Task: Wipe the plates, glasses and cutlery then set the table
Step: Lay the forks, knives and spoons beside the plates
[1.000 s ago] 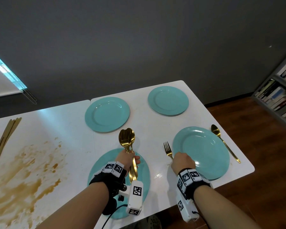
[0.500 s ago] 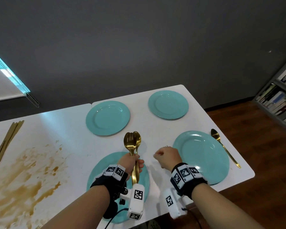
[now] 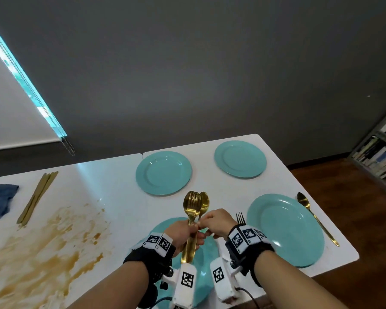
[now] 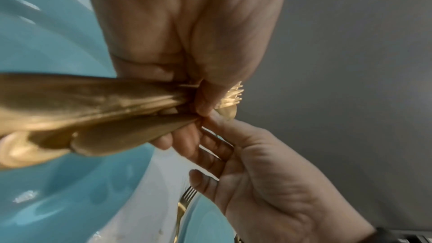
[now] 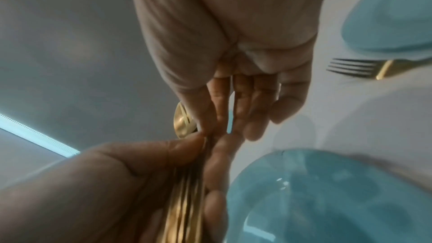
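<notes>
so we've got our left hand (image 3: 183,234) wrapped round a bunch of gold cutlery (image 3: 195,210), heads up, over the nearest teal plate (image 3: 206,270). our right hand (image 3: 216,223) is pinching one piece in that bunch with thumb and forefinger, other fingers loose. one fork (image 3: 240,217) lies left of the right-hand plate (image 3: 285,228), a spoon (image 3: 316,219) on its right. brown smears (image 3: 42,248) cover the worktop (image 3: 112,186) on the left.
</notes>
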Action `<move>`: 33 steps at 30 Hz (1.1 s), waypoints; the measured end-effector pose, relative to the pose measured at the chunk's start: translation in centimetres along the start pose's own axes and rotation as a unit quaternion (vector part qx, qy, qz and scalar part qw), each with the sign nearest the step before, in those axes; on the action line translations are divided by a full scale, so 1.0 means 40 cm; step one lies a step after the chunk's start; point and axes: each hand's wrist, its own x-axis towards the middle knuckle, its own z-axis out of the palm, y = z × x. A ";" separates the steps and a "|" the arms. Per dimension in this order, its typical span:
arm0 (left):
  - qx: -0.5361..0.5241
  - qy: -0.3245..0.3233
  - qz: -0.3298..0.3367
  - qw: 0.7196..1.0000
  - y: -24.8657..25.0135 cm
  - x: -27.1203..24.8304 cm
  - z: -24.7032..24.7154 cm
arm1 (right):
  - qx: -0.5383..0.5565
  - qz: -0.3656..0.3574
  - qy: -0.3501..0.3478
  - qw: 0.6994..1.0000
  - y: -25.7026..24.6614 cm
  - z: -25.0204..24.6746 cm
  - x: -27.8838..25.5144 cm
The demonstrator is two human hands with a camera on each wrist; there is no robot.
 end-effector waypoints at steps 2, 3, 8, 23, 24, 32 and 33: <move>0.003 -0.006 -0.002 1.000 -0.003 -0.015 -0.030 | 0.024 0.023 0.006 0.999 -0.017 0.032 0.003; 0.001 -0.006 -0.002 1.000 -0.006 -0.021 -0.045 | 0.030 0.033 0.001 0.999 -0.029 0.048 0.003; -0.015 -0.001 -0.026 1.000 -0.034 -0.055 -0.122 | 0.085 0.079 0.025 0.993 -0.074 0.129 0.004; -0.011 0.078 -0.026 0.997 -0.113 -0.037 -0.310 | -0.120 0.176 0.131 0.968 0.080 0.064 -0.018; -0.017 0.081 -0.022 0.996 -0.112 -0.032 -0.307 | -0.140 0.182 0.135 0.964 0.089 0.056 -0.019; -0.078 0.131 -0.039 0.988 -0.074 -0.009 -0.263 | -0.250 0.180 0.132 0.942 0.130 0.029 0.011; -0.087 0.137 -0.043 0.986 -0.068 -0.007 -0.257 | -0.253 0.180 0.124 0.942 0.136 0.030 0.018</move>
